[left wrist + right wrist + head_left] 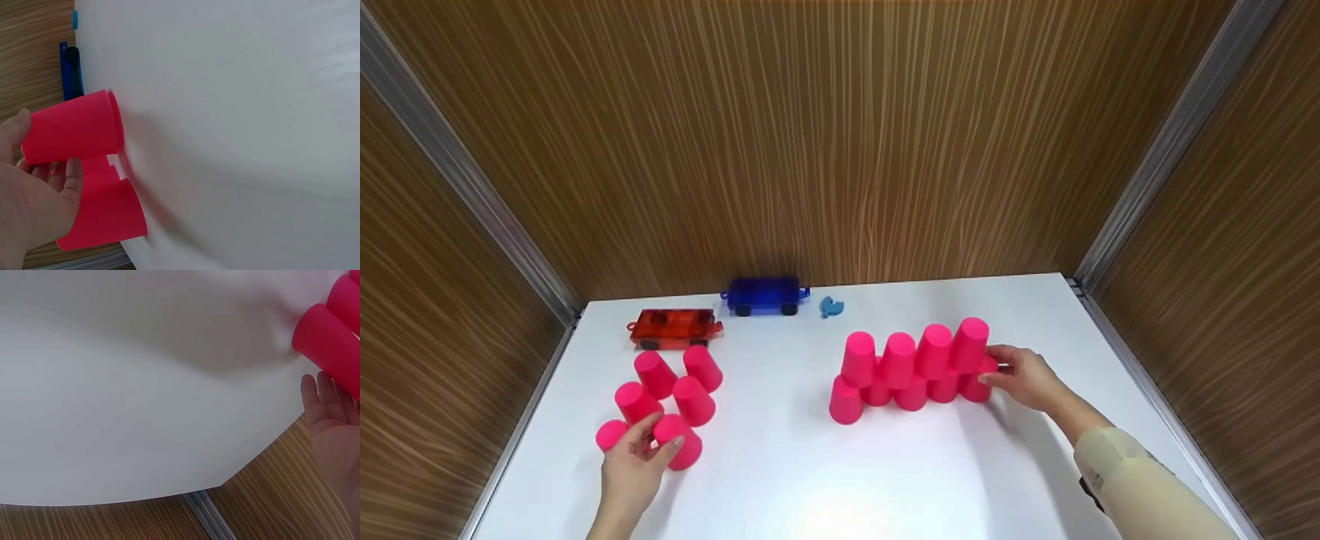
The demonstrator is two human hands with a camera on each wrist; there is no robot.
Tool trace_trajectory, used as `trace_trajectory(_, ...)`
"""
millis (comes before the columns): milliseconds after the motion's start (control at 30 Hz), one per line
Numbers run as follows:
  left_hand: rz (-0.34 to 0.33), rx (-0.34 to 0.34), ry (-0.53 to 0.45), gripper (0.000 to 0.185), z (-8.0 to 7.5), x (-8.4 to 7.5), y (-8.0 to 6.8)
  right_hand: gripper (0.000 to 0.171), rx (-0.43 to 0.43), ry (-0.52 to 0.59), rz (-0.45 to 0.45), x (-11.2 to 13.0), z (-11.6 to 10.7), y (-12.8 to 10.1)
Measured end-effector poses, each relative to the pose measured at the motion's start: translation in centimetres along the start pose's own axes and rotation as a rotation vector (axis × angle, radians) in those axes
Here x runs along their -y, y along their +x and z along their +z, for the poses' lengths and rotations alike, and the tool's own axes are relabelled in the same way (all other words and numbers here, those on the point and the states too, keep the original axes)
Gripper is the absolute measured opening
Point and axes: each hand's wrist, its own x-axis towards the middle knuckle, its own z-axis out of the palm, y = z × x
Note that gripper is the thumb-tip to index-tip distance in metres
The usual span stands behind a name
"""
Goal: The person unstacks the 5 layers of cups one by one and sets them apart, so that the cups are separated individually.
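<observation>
Pink cups stand upside down in a two-tier wall (915, 367) at the middle right of the white table (825, 480). My right hand (1024, 377) is at the wall's right end, its straight fingers touching the end cup (987, 366). In the right wrist view the palm (334, 433) lies flat beside that end cup (329, 343). At the left, my left hand (637, 454) grips one loose pink cup (686, 450) between thumb and fingers. In the left wrist view the held cup (73, 135) sits above another loose cup (104, 216).
Several more loose pink cups (675, 382) stand behind my left hand. A red toy car (673, 328), a blue toy car (765, 295) and a small blue piece (830, 306) lie along the table's far edge. Wood-grain walls (840, 135) close in three sides.
</observation>
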Motion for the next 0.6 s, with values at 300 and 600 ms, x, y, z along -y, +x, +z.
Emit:
trace_trajectory(300, 0.003, 0.012, -0.003, 0.077, 0.17, -0.13, 0.38, 0.053, -0.005, 0.002, -0.007, -0.12, -0.04, 0.08)
trace_trajectory(600, 0.012, 0.021, -0.014, 0.075, 0.17, 0.13, 0.58, 0.052, -0.008, -0.008, -0.007, -0.31, -0.04, 0.06)
